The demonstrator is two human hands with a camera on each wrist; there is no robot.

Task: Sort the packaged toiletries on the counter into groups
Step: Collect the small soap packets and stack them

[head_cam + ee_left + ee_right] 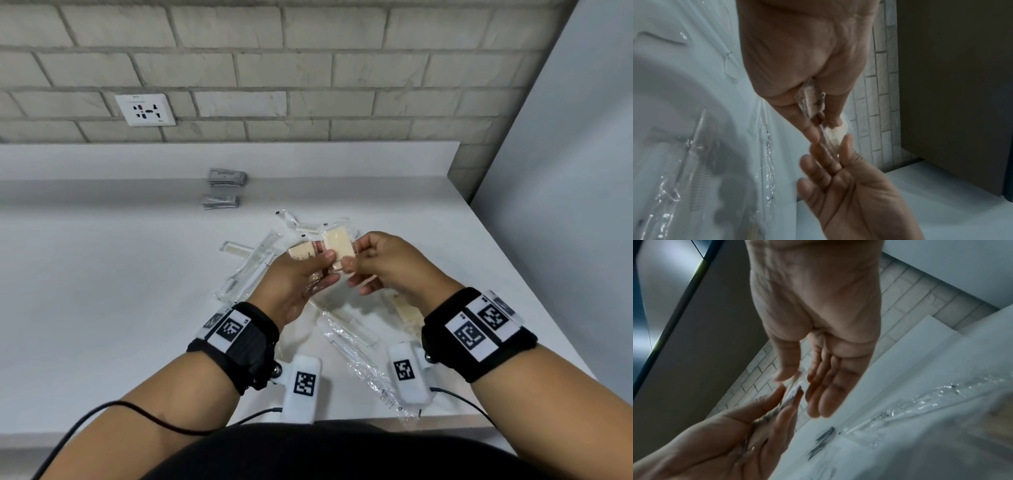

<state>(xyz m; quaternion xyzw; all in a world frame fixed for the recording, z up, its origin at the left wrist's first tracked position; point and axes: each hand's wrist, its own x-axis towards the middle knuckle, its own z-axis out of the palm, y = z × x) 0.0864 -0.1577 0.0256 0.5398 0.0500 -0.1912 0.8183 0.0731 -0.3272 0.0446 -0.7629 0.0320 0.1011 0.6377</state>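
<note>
Nearest the wearer: long clear-wrapped sachet (pixel 363 366) lies on the counter (pixel 102 291) btwn the two wrists, w/ a wrapped comb (pixel 346 322) just beyond it, under the hands.

Left hand (pixel 301 277): palm turned inward, thumb and fingers curled round a small stack of cream packets (pixel 303 253), the wrapped edge showing in the palm in the left wrist view. Judged: the stack is kept there as a collecting group, so like items go together w/o setting each down.

Right hand (pixel 383 263): thumb and forefinger pinch the lower corner of one cream packet (pixel 337 248), other fingers loosely extended below. The packet stands nearly upright, touching the left thumb; prob. being added to, or squared against, the left-hand stack. Which, cannot tell.

Left of the left hand: wrapped toothbrushes (pixel 250 270) and a pale comb (pixel 236 248), overlapping, unsorted. Just beyond the fingertips: more clear wrappers (pixel 301 224), loosely heaped.

Well beyond the hands: two neat piles of grey sachets (pixel 222 190), one behind the other, apart from the heap. Judged: groups already made.

Surface: white, smooth counter w/ low upstand at the back. Room: pale brick-pattern wall, wall socket (pixel 145 110) above and left of the hands; plain grey panel to the right.
</note>
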